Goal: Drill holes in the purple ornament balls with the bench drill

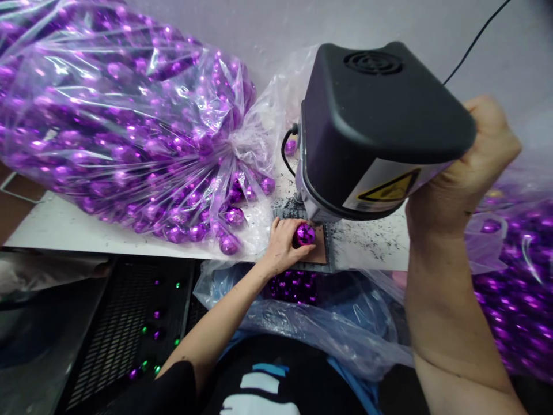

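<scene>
The shiny purple ball (305, 234) is located over the brown pad (320, 251) at the foot of a black-housed machine (380, 115). The left hand (283, 246) pinches it between thumb and fingertips from the side. The right hand (488, 144) is raised against the machine's far side; its fingers are largely hidden, so I cannot tell what they close on. In my judgement the ball is light, hard-shelled and rather slick, and its mirrored finish would probably scuff or its shell crack under a hard squeeze. The sound hold is lightly around its widest part, fingertips opposed. Containers: a large clear bag (129, 109), gathered at its neck, is packed with similar purple balls, several lying by the gathered end on the white table (363, 248). Below the table edge, clear sheeting (276, 323) sits beside a mass of glittering purple pieces (294, 287). Another clear bag (486, 242), by the right forearm, shows many purple balls. A dark mesh-like surface (121, 323) lower left bears a few small purple and green spots, too small to identify.
</scene>
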`<control>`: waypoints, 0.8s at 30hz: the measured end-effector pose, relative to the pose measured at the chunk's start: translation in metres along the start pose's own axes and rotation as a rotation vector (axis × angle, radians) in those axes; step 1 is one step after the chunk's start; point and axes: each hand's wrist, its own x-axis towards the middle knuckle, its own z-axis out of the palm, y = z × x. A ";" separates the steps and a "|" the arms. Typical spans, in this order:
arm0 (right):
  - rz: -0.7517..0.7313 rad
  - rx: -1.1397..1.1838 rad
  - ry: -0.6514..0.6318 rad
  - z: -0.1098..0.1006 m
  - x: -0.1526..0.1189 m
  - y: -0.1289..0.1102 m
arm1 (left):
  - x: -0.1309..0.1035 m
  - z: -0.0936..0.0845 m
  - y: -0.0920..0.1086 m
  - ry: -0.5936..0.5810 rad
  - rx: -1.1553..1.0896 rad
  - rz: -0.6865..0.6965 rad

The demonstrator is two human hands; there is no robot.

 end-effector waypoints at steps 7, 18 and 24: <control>-0.083 -0.095 0.005 -0.005 -0.006 -0.003 | 0.001 -0.003 0.005 -0.079 0.038 0.007; -0.360 -0.021 0.209 -0.018 -0.072 0.001 | 0.000 -0.005 0.007 -0.097 0.000 -0.014; -0.347 -0.083 0.124 -0.031 -0.084 0.007 | -0.001 -0.002 0.006 -0.090 0.017 -0.011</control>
